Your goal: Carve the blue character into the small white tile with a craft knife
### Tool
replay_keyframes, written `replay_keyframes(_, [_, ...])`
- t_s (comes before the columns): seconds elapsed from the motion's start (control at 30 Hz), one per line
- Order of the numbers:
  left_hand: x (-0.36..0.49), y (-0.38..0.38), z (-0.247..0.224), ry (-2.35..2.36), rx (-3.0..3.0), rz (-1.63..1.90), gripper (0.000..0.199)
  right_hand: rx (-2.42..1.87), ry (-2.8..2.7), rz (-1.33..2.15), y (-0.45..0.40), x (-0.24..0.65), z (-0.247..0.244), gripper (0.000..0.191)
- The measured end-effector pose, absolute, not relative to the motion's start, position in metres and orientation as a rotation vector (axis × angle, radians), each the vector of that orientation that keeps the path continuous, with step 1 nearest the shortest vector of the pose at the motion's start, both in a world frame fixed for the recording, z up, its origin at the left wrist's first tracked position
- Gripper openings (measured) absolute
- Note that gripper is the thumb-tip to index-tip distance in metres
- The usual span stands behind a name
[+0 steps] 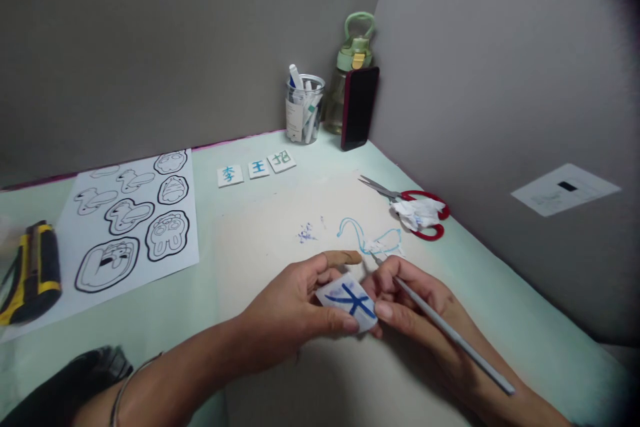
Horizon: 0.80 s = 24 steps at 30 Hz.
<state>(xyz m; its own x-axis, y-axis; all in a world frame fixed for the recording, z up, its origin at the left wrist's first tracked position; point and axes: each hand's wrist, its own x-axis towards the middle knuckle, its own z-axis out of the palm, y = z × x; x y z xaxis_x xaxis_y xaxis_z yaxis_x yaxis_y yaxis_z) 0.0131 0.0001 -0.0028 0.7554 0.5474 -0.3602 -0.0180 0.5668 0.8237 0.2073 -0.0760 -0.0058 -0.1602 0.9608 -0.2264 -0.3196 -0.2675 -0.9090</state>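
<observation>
A small white square tile (345,300) with a dark blue character on it is pinched in my left hand (305,300), thumb across its front. My right hand (415,300) touches the tile's right edge with its thumb. The same hand grips a thin grey craft knife or pen-like tool (460,340), its metal tip pointing away to the upper left. Beneath both hands lies a beige board (250,247) with a blue swan drawing (357,232) and purple smudges (307,233).
Three character tiles (230,175) stand in a row behind the board. Red scissors (425,196) with crumpled tissue (420,213) lie right. A pen jar (304,113), bottle (336,97) and phone (359,110) are at the back. Left are a printed sheet (140,213) and a yellow-black tool (43,267).
</observation>
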Motion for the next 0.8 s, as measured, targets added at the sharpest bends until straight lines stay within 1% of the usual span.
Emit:
replay_keyframes(0.2, [0.0118, -0.0004, -0.0005, 0.603, 0.978, 0.403, 0.074, -1.129, -0.902, 1.538, -0.0732, 0.2065, -0.0046, 0.023])
replay_keyframes(0.33, [0.0098, 0.0046, 0.0013, 0.667, 1.120, 0.524, 0.051, -1.206, -0.892, 1.485, -0.0718, 0.2068, -0.0006, 0.027])
replay_keyframes(0.4, [0.0096, 0.0066, 0.0016, 0.680, 1.124, 0.554, 0.045, -1.285, -0.922, 1.436, -0.0727, 0.2090, -0.0013, 0.027])
replay_keyframes(0.5, [0.0112, 0.0069, 0.0012, 0.686, 1.067, 0.541, 0.050, -1.377, -1.007, 1.329, -0.0735, 0.2130, -0.0041, 0.024])
replay_keyframes(0.6, [0.0138, 0.0054, 0.0010, 0.714, 1.036, 0.536, 0.054, -1.410, -1.065, 1.247, -0.0718, 0.2138, -0.0048, 0.030])
replay_keyframes(0.67, [0.0152, 0.0048, 0.0010, 0.734, 1.016, 0.541, 0.053, -1.431, -1.061, 1.248, -0.0704, 0.2122, -0.0038, 0.033])
replay_keyframes(0.8, [0.0165, 0.0052, -0.0002, 0.729, 1.009, 0.533, 0.050, -1.421, -1.025, 1.294, -0.0703, 0.2094, -0.0037, 0.031])
